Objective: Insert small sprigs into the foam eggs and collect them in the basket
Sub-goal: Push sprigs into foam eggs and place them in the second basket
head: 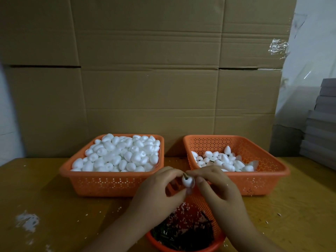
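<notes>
Foam egg [187, 181]: white, dark sprig [185, 175] in top. We pinch egg with left hand [158, 190]; right hand [216, 186] fingertips closed on sprig. No readable writing.

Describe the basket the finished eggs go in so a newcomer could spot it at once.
Two orange perforated baskets sit side by side on the wooden table in front of the cardboard wall. The target is the right basket, just beyond the right hand. Unlike the left basket, heaped to the brim with white foam eggs, it is only partly filled, its bare mesh walls showing.
</notes>
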`<act>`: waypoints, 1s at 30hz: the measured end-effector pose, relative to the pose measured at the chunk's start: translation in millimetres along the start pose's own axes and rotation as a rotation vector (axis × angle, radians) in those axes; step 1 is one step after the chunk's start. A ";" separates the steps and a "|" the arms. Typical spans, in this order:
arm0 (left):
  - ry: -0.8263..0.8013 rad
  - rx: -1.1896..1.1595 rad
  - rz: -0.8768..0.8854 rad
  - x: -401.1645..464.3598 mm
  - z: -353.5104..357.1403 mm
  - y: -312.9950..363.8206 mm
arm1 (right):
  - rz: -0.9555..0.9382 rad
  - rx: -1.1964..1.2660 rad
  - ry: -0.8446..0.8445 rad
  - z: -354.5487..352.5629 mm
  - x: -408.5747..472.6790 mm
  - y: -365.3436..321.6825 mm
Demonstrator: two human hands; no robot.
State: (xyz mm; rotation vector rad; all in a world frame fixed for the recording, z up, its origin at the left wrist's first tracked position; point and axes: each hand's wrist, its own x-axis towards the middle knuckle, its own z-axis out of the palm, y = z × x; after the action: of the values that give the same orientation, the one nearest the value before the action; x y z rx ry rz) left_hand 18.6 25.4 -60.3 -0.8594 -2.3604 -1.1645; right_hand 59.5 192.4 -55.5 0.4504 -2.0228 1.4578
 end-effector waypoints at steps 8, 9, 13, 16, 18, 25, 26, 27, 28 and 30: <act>0.022 0.023 0.006 -0.2 -0.7 0.9 | 0.188 -0.074 -0.081 1.1 1.0 7.3; 0.022 0.024 0.004 0.0 -0.6 0.9 | 0.186 -0.098 -0.094 1.2 1.0 8.1; 0.025 0.024 0.005 0.2 -0.4 0.3 | 0.202 -0.098 -0.134 0.1 1.4 9.6; 0.029 0.019 0.011 0.2 0.0 -0.6 | 0.194 -0.080 -0.161 -0.3 2.2 8.3; 0.038 0.010 0.009 0.2 0.7 -1.1 | 0.188 -0.071 -0.171 -0.5 2.0 7.4; 0.034 0.030 0.001 0.5 1.8 -1.8 | 0.176 -0.061 -0.189 0.2 1.8 6.4; 0.025 0.041 0.000 0.4 1.7 -1.4 | 0.170 -0.046 -0.186 0.3 1.6 6.0; 0.017 0.053 0.001 0.6 1.8 -1.1 | 0.166 -0.030 -0.185 0.6 1.3 5.9; 0.009 0.065 0.005 0.2 1.9 -0.8 | 0.165 -0.013 -0.181 0.9 1.0 6.1; -0.004 0.079 0.008 -0.1 1.8 -0.1 | 0.159 0.016 -0.167 1.1 0.6 6.2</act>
State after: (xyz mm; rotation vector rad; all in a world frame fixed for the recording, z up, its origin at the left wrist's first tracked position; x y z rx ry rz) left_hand 18.5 26.7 -61.5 -0.8438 -2.3865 -1.0601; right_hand 55.1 193.5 -60.0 0.4391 -2.2239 1.5779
